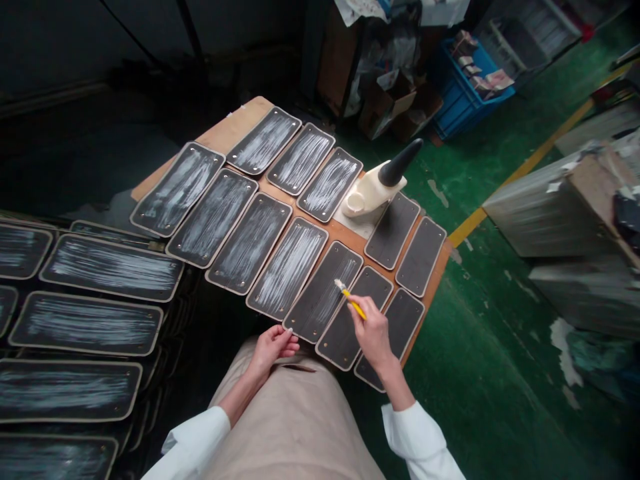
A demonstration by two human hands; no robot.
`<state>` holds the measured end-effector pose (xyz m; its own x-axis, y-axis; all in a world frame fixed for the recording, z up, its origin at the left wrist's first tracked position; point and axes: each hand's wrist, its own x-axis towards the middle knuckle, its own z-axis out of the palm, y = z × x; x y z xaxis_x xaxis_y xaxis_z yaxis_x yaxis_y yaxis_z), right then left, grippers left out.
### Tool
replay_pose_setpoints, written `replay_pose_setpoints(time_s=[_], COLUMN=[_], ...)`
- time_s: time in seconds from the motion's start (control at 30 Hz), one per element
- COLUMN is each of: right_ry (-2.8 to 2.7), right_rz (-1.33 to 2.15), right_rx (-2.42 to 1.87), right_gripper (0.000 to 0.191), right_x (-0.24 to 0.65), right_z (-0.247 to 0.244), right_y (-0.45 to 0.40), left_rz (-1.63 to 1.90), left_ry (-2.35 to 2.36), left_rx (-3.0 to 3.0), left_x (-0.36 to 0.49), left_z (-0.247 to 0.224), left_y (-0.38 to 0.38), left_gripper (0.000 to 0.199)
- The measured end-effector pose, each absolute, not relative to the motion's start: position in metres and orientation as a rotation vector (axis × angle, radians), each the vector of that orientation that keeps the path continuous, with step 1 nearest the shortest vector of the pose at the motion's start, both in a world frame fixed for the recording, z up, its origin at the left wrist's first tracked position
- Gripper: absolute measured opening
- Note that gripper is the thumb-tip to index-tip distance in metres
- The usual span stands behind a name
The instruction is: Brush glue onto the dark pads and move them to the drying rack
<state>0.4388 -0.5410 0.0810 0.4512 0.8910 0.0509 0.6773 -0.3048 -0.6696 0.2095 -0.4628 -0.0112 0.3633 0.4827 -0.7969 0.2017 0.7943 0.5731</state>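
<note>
My right hand [373, 327] is closed around a yellow-handled brush [358, 309]. The pale bristles touch a dark rectangular panel [313, 310] with rounded corners, a light edge and small holes near its ends; thin whitish streaks mark it. By that panel's near corner is my left hand [277, 345], fingers curled, the fingertips close to or on the edge; whether they pinch it is hard to tell. Left of it lies a panel [287, 267] with heavy white streaks. To the right, plain dark panels [345, 337] lie partly behind my right hand and forearm.
A cream container with a black cone-shaped top [370, 190] stands on the wooden board [227, 130] among the panels. Stacks of white-streaked panels [90, 323] rise at the left. A blue crate [450, 107] and cardboard boxes [385, 103] sit on the floor beyond.
</note>
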Motion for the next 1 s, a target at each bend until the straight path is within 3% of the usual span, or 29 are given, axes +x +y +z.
replay_pose_setpoints(time_s=[0.2,0.5,0.63,1.0], right_ry=[-1.454,-1.608,-1.509,-1.446], right_rz=[0.217,0.717,0.827,0.055], right_rx=[-2.199,-2.125,-2.017,-2.184], right_gripper=[0.024,0.023,0.021,0.026], right_x=[0.474,0.365,0.367,0.484], right_z=[0.061,0.062,0.078,0.052], right_y=[-0.514,-0.592,-0.590,-0.477], left_rz=[0.229,0.248,0.236,0.233], left_ry=[1.227,1.213,1.226,1.242], left_rx=[0.677,0.649,0.657,0.714], left_x=[0.211,0.210,0.211,0.211], left_z=[-0.010,-0.018,-0.019,-0.021], left_y=[-0.464,-0.465,-0.465,-0.464], left_gripper=[0.025,0.027,0.027,0.036])
